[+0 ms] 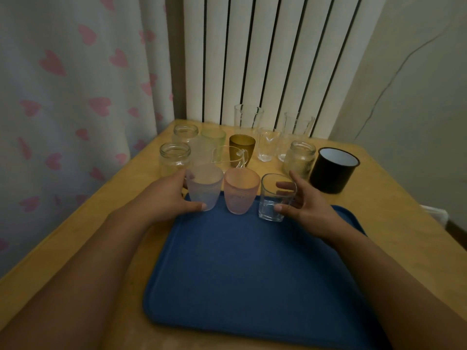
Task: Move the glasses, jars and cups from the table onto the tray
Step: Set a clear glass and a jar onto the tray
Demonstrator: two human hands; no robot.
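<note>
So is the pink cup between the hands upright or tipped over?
Upright. The pink cup stands on its base at the blue tray's far edge, open rim facing up.

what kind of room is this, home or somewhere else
Probably a home, perhaps a bedroom or living room corner: a heart-print curtain hangs beside a white radiator, and a small wooden table holds mixed household glasses and jars.
</note>
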